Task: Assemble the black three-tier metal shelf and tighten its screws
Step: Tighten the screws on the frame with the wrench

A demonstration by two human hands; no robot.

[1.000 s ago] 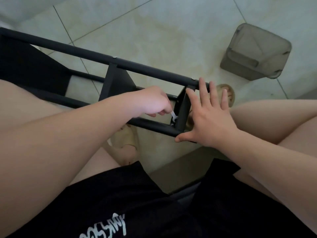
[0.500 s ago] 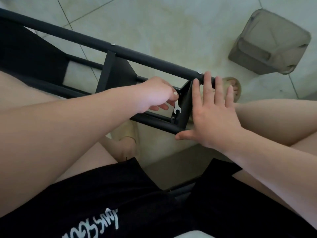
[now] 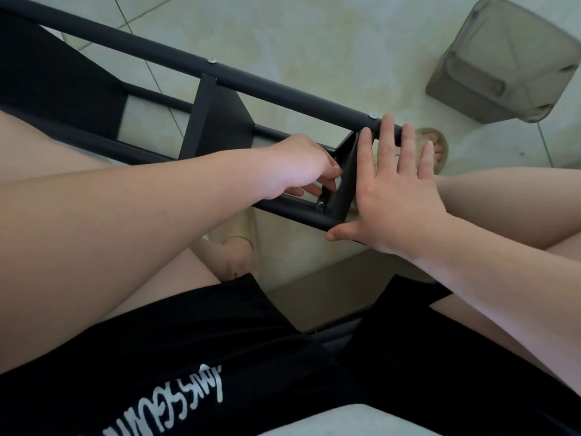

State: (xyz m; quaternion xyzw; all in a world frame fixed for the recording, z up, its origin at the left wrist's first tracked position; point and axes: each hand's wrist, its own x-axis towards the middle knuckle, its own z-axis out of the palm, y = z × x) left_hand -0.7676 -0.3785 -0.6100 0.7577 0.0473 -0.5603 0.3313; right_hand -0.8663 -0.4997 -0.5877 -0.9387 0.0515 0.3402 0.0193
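One shelf [image 3: 283, 89] lies upper-left to lower-right; right hand [image 3: 399, 196] pressed flat on its end, grip of left hand [image 3: 298, 165] unclear.

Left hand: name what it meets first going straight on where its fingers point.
Probably the shelf's black end tier, just ahead of the left hand; depth is unclear.

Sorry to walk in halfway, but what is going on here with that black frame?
A seated person is putting together a black metal shelf, which lies on its side over the tiled floor. The right hand is spread flat against the end panel, bracing it. The left hand reaches into the corner just above a bolt on the lower pole; whether it holds a tool cannot be made out. A grey bin stands nearby.
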